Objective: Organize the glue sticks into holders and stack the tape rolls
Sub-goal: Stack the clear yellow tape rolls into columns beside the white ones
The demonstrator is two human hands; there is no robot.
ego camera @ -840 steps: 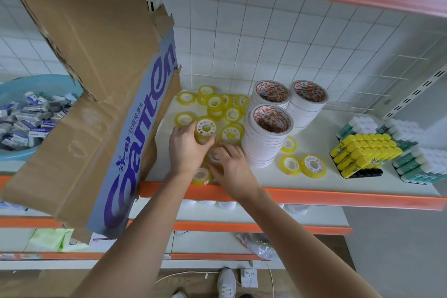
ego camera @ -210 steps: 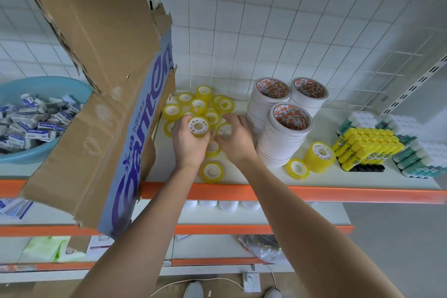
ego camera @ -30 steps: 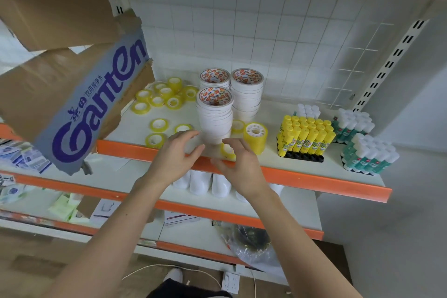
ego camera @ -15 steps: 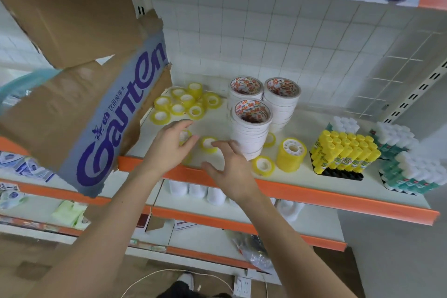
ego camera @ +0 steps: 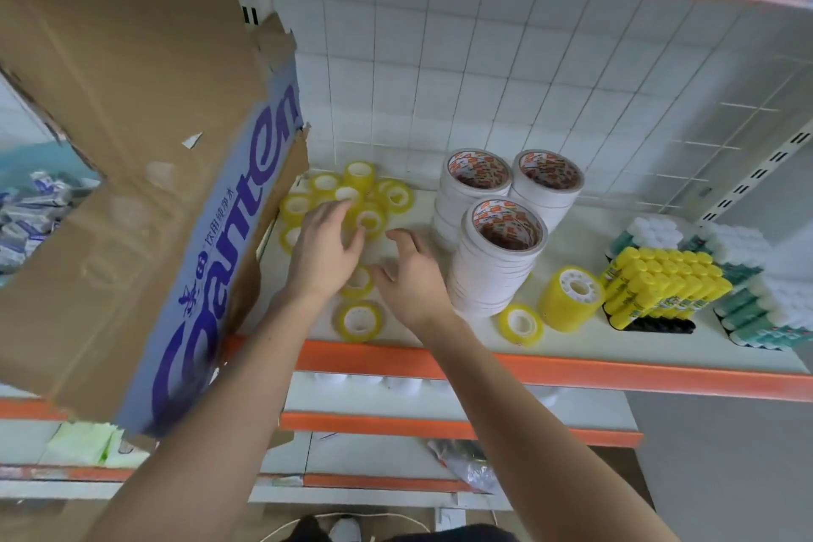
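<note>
Glue sticks (ego camera: 660, 286) stand racked at the shelf's right end; white tape stacks (ego camera: 501, 260) are built. Small yellow rolls (ego camera: 352, 198) lie loose at left: unfinished. Left hand (ego camera: 323, 249) and right hand (ego camera: 411, 277) hover spread, gripping nothing

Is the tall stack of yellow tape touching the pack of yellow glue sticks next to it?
Apart. The head view shows a strip of white shelf between the yellow tape stack and the yellow glue sticks.
</note>
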